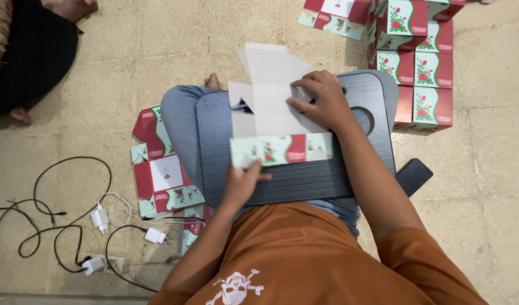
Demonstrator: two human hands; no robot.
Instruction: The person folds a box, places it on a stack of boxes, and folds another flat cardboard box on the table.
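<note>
A flat, unfolded cardboard box blank (271, 93) lies plain side up on a dark lap tray (304, 178) across my knees. Its near flap (282, 149) is folded up and shows a green, red and white rose print. My left hand (242, 181) pinches the lower left corner of that flap. My right hand (321, 99) presses down on the blank's right side, fingers spread over the cardboard.
Flat printed box blanks (160, 164) lie on the floor to my left. Folded boxes (420, 62) are stacked at the top right. A black phone (413, 176) rests by the tray. Cables and white chargers (98, 217) sprawl at the left. Another person (33, 51) sits at the top left.
</note>
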